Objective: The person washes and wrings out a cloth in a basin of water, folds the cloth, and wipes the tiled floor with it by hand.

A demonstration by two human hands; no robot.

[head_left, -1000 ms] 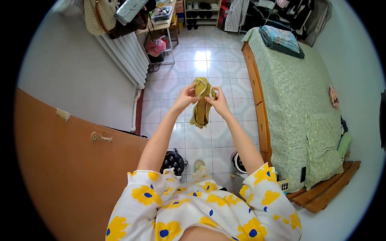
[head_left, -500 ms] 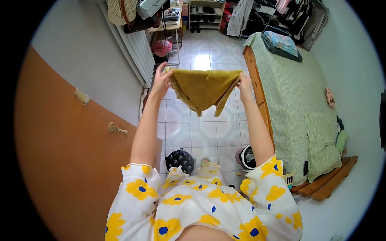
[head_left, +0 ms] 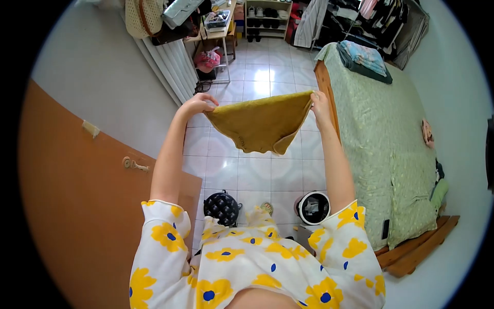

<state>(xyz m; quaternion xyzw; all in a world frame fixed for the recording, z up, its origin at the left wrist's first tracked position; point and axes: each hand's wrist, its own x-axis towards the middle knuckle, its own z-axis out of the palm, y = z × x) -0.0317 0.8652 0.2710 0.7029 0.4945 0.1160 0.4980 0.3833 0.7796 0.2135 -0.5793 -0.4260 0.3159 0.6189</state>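
Observation:
A mustard-yellow cloth (head_left: 260,123) hangs stretched between my two hands above the tiled floor, its top edge pulled nearly straight and sloping up to the right. My left hand (head_left: 199,104) pinches the cloth's upper left corner between thumb and fingers. At the upper right corner, my right hand (head_left: 320,107) is closed on the edge of the cloth. The lower edge hangs loose, with a fold at its right side.
On the right is a bed (head_left: 375,118) with folded cloths (head_left: 364,59). A brown door (head_left: 98,206) stands at left. Near my feet are a black quilted round object (head_left: 221,207) and an open bin (head_left: 314,207). A desk (head_left: 218,35) and shoe rack (head_left: 266,19) stand farther off.
The cloth, bunched up a second ago, has been spread wide between my hands. Since half a second ago, my left hand has moved down and a little left, tilting the top edge.

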